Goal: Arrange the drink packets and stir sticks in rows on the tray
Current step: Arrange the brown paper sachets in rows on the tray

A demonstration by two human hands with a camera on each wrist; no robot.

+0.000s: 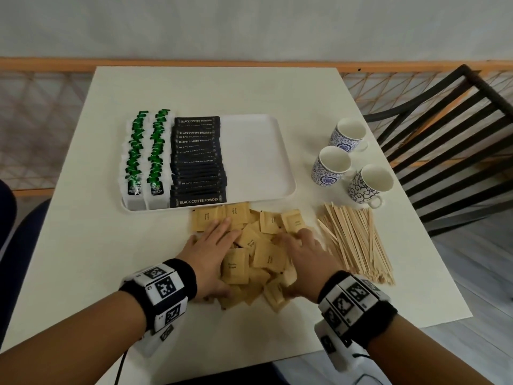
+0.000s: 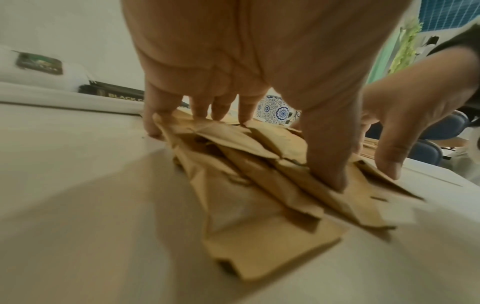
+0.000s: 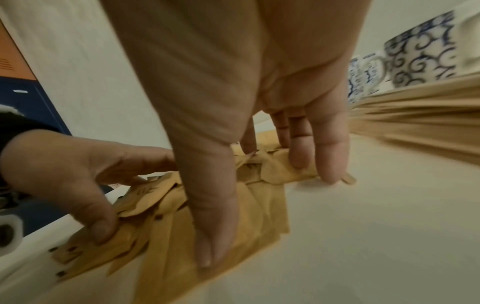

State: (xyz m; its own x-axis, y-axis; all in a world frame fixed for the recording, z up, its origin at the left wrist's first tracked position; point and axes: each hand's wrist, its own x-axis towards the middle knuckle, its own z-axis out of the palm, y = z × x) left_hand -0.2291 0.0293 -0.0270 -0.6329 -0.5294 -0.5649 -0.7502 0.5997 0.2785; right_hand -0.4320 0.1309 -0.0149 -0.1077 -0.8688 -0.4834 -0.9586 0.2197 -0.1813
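A loose pile of brown sugar packets (image 1: 258, 257) lies on the table in front of the white tray (image 1: 255, 157). My left hand (image 1: 213, 251) presses on the pile's left side with straight fingers. My right hand (image 1: 302, 259) presses on its right side. The left wrist view shows the left hand (image 2: 311, 131) with fingers and thumb on the packets (image 2: 259, 174). In the right wrist view the right hand (image 3: 233, 164) rests the same way on the packets (image 3: 259, 205). Two rows of green tea packets (image 1: 144, 157) and a row of black coffee packets (image 1: 198, 162) fill the tray's left half. Wooden stir sticks (image 1: 358, 243) lie heaped right of the pile.
Three blue-patterned mugs (image 1: 331, 165) stand on the table right of the tray, behind the sticks. A black slatted chair (image 1: 444, 134) stands off the table's right side. The tray's right half is bare.
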